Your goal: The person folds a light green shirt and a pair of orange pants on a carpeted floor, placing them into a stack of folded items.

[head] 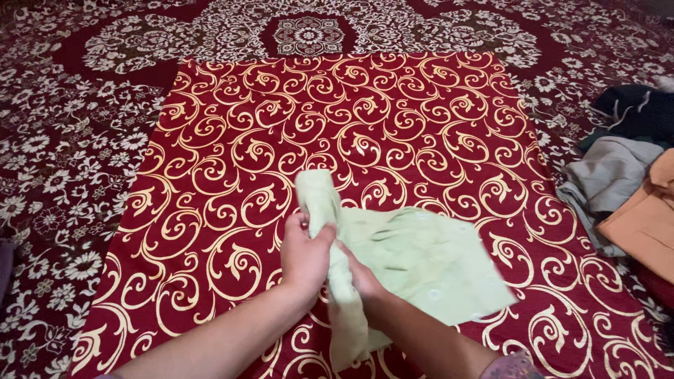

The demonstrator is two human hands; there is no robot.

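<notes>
Pale green garment (414, 260) gripped at bunched edge by left hand (303, 256); right hand (361, 277) closed on same fold. Garment laid on red scrolled cloth (232, 140); clothes pile (625, 189) off cloth's right edge.

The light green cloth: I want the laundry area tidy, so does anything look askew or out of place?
The light green cloth is bunched and twisted where the left hand and right hand grip it, not flat on the red patterned sheet. A loose heap of clothes lies off the sheet at the right edge.
</notes>
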